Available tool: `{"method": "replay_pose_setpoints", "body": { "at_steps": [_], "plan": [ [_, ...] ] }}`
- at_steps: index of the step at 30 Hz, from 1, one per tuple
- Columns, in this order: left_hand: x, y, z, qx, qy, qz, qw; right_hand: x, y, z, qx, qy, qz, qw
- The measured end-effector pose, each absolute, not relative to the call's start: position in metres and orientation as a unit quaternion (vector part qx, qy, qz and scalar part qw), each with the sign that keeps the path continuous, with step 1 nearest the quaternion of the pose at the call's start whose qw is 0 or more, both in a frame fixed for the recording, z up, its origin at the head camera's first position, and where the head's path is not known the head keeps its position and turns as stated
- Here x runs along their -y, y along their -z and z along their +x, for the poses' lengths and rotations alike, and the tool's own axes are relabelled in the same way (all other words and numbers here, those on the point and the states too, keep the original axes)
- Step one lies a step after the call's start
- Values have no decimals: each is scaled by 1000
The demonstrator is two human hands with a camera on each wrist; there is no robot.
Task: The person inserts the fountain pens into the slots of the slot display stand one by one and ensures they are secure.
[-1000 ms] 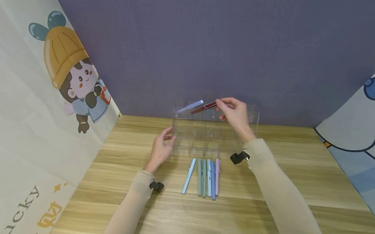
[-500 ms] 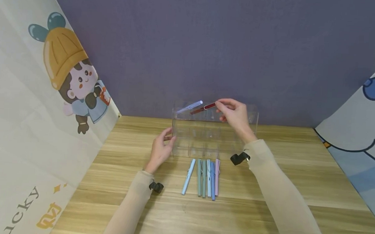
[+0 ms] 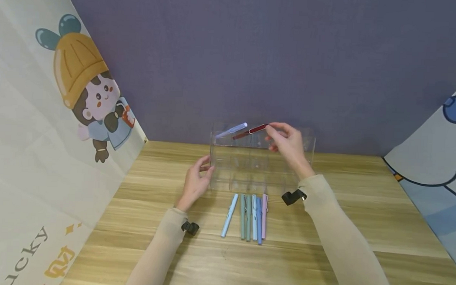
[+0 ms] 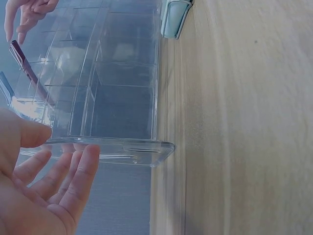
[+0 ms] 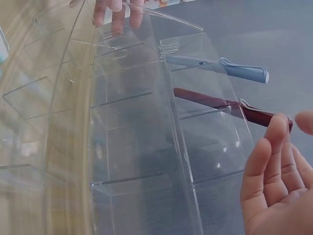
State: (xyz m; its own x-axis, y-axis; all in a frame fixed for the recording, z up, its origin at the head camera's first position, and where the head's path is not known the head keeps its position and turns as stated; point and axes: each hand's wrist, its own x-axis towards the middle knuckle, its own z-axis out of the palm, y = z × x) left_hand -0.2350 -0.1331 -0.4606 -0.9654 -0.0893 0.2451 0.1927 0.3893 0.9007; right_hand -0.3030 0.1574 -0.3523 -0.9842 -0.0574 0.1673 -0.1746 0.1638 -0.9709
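A clear plastic organizer (image 3: 276,161) with divided compartments stands at the table's back. My left hand (image 3: 197,180) steadies its left side, thumb at the edge and fingers along the outer wall (image 4: 137,152). Leaning in a top-row compartment is a dark red pen (image 3: 247,132) with a wire clip. At the pen's upper end is my right hand (image 3: 287,141). The right wrist view puts the index fingertip over that end, with the thumb (image 5: 305,121) slightly apart from it. A lavender-blue pen (image 3: 232,130) leans in the compartment to the left.
Before the organizer lie several capped pens: a light blue one (image 3: 229,216) set apart on the left, then green, blue and a pink one (image 3: 264,217) side by side. The wooden table (image 3: 361,222) meets a dark backdrop (image 3: 276,60) behind the organizer.
My right hand has shifted slightly right, exposing more of the red pen's upper end. The red pen stays leaning in its compartment. My left hand has not moved.
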Motion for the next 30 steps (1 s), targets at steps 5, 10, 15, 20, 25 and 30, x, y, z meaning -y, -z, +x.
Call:
{"method": "replay_pose_setpoints", "body": {
  "at_steps": [5, 10, 15, 20, 25, 30],
  "plan": [
    [132, 460, -234, 824, 550, -34, 129, -164, 358, -295, 770, -634, 66, 29],
    [134, 461, -235, 824, 551, -28, 132, -169, 370, -286, 763, -644, 63, 10],
    [134, 460, -235, 825, 549, -27, 131, -176, 385, -275, 757, -650, 56, -16],
    [134, 460, -235, 826, 547, -26, 133, -181, 402, -267, 750, -659, 44, -35],
    [133, 460, -235, 828, 547, -26, 126, -184, 418, -260, 742, -668, 28, -49],
    [132, 460, -235, 828, 546, -22, 124, -184, 429, -252, 743, -667, 21, -54]
  ]
}}
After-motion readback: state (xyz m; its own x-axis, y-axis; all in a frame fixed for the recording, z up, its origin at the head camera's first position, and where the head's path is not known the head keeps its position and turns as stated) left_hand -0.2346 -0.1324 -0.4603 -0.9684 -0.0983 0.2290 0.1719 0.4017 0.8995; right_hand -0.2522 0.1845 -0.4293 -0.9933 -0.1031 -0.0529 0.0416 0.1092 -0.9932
